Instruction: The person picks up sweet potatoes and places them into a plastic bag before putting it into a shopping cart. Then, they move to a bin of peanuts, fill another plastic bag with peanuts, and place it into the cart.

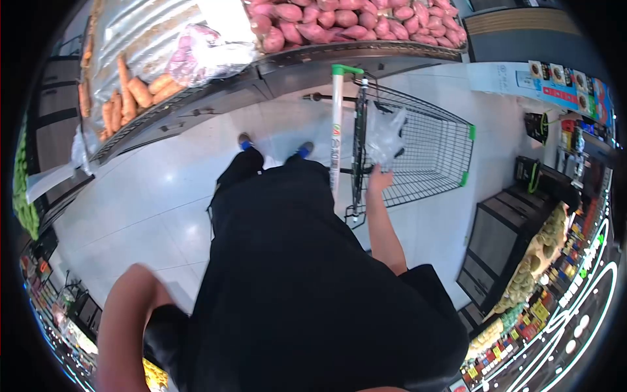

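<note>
My right hand (380, 178) reaches over the near side of a shopping cart (437, 140), its fingers closed at the lower end of a clear plastic bag (385, 134). The crumpled bag lies over the cart's basket close to the handle end; its contents, if any, are hard to make out. A pale handlebar (337, 130) with green ends runs along the cart's left side. On the left my bent arm shows, somewhat blurred, but my left hand is out of view.
Ahead stands a produce display with sweet potatoes (313, 26), carrots (130, 95) and a plastic bag (202, 59). Dark crates (499, 235) hold produce on the right. Green vegetables (25, 189) line the far left. Pale tiled floor (157, 183) lies around my feet.
</note>
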Available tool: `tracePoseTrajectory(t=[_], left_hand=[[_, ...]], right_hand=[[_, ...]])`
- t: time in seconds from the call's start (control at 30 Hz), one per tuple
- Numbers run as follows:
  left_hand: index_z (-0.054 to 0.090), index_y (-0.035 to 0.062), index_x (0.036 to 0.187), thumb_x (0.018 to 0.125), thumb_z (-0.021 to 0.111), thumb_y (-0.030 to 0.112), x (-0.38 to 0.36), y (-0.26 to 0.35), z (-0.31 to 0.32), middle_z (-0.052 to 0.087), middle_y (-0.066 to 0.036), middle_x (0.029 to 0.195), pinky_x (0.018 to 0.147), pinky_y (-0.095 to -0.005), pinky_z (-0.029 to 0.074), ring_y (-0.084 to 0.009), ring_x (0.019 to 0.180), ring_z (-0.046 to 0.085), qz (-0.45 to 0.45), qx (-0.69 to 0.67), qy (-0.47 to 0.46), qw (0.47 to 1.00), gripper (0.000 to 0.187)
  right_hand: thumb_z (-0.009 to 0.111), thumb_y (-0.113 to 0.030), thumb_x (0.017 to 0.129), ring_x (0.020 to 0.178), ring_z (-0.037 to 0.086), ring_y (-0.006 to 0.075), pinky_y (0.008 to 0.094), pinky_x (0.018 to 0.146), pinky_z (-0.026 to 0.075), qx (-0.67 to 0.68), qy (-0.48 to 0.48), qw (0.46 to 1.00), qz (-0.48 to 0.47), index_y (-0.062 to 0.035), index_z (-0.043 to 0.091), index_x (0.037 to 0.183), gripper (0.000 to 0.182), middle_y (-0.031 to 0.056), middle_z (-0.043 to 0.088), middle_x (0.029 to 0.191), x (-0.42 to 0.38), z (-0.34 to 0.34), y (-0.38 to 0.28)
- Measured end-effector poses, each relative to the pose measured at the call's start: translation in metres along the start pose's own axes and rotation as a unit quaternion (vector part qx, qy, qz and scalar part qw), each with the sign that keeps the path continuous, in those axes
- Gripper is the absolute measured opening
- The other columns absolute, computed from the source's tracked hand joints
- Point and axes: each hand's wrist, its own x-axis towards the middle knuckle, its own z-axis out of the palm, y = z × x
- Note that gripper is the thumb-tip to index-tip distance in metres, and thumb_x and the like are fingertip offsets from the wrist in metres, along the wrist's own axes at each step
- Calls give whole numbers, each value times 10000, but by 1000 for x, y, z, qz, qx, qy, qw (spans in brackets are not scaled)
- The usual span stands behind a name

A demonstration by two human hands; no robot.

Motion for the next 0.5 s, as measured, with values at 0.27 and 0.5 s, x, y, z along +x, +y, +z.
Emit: tracePoseTrajectory(t=[0.27,0.5], left_hand=[[612,14,880,839,621,56,-114,-246,-268,614,-54,843,711,-322,501,-166,760,603,-83,-64,22,994,60],[607,14,909,825,641,72,-177,-343,-296,612,-60,863,721,-323,498,-171,784,601,-141,-110,59,982,108]], right_hand=[[525,-143,931,1190,403,354,429,1020,324,54,54,973,-216,46,389,1312,446,230,382,1287,-26,-6,-106],[526,-63,908,1123,454,288,372,986,369,56,73,920,-382,42,454,1237,353,178,442,1209,-38,0,-190]])
